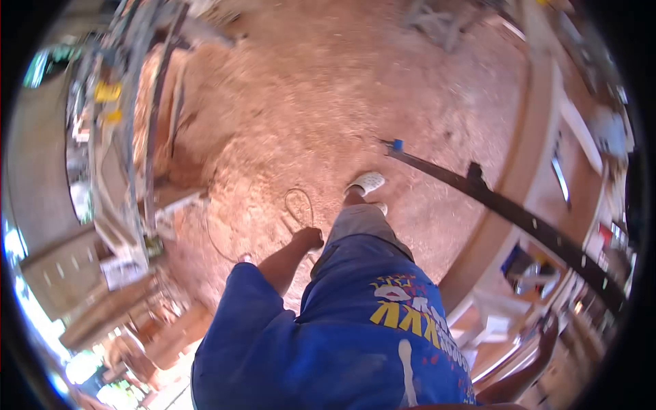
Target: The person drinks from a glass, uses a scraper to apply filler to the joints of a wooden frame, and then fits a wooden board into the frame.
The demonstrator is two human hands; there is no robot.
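My left hand (311, 238) hangs beside my left thigh, its fingers curled in and nothing showing in them. Close to it, a thin looped cord (298, 199) lies on the dusty floor. At the lower right, my right hand (549, 324) is small, dark and blurred, near the cluttered bench edge; I cannot tell what its fingers do. Above that hand in the view runs a long dark metal bar clamp (509, 203) with a blue end piece (397, 145). It crosses the wooden bench (525, 164) and juts out over the floor.
Reddish ground (321, 89) strewn with shavings stretches ahead of my pale clogs (367, 182). Timber and wooden frames (119, 212) line the left side. A shelf opening with small items (529, 270) shows at the right bench, and a pale metal blade-like tool (561, 179) lies on it.
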